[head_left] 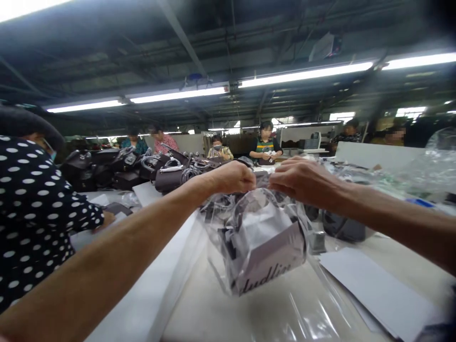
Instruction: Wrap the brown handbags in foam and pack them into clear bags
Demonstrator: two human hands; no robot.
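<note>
My left hand [233, 176] and my right hand [302, 180] both pinch the top edge of a clear plastic bag [228, 209] raised just above the table. Inside the bag sits a dark handbag with a white printed card [265, 261] across its front. The two hands meet almost knuckle to knuckle over the bag's mouth. The bag's lower corner hangs close to the pale tabletop [221, 313].
A person in a polka-dot top [32, 213] works close on my left. Dark handbags [167, 178] are piled at the back left. White sheets [377, 289] lie at the right, loose plastic wrap [427, 175] beyond. Several people sit at far tables.
</note>
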